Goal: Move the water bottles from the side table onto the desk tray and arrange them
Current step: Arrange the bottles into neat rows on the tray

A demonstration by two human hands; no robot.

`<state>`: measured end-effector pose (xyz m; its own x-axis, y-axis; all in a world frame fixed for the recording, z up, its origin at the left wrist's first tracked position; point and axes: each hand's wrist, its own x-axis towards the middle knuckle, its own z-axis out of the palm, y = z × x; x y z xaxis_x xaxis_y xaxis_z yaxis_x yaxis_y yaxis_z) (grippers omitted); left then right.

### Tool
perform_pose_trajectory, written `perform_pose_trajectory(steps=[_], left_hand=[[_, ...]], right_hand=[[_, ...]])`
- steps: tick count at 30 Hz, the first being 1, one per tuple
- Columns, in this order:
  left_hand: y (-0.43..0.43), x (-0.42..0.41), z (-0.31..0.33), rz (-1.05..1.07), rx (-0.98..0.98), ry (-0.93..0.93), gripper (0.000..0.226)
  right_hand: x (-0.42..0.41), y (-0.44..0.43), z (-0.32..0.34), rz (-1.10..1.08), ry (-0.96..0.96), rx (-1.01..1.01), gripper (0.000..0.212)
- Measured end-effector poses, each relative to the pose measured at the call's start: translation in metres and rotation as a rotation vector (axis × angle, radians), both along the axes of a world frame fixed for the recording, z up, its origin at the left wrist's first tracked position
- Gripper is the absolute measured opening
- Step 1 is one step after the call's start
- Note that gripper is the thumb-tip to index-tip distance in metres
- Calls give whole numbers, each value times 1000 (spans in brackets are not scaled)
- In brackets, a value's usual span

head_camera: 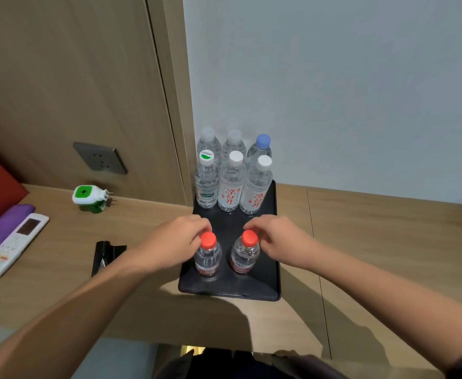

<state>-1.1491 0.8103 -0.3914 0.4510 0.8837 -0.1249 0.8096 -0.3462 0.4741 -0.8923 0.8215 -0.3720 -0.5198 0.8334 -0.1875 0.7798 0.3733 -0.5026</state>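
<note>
A black tray [271, 291] lies on the wooden desk against the wall. Two small red-capped bottles stand upright at its near end. My left hand [175, 239] grips the neck of the left red-capped bottle [208, 258]. My right hand [281, 239] grips the neck of the right red-capped bottle [245, 254]. At the tray's far end stand several taller clear bottles in two rows: a green-capped one [206, 184], two white-capped ones with red writing [231, 184] [257, 187], and behind them a blue-capped one [261, 144] and two with clear caps.
A green and white plug-in device [90, 198] sits on the desk at the left, under a wall socket [100, 158]. A white remote [14, 243] rests on purple cloth at the far left. A black folded item [107, 255] lies just left of the tray.
</note>
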Motion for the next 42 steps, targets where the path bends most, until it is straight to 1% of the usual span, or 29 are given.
perform_pose_trajectory(steps=[3,6,9,14,21,26,32,35,39,42], left_hand=[[-7,2,5,-15,1,34,22],[-13,7,8,-33,-5,107,25],[-14,12,9,-40,-29,155,24],[-11,19,8,-31,-13,204,24],[17,17,10,-25,-8,221,21],[45,14,13,-12,50,340,26],[65,14,12,58,59,403,31],[69,17,13,109,78,459,35],[73,16,17,26,48,448,29],[73,12,19,-30,50,448,35]], right_hand=[[-1,0,0,45,-51,3,40],[-3,0,-1,77,-114,20,41],[-7,1,-1,118,-189,70,36],[-11,4,-6,191,-333,143,28],[-15,22,-6,166,-304,154,25],[-23,41,-5,133,-308,144,27],[-33,58,-6,73,-305,148,28],[-39,63,-7,3,-319,167,35],[-41,67,-9,-14,-322,171,40],[-42,69,-9,-11,-327,152,39]])
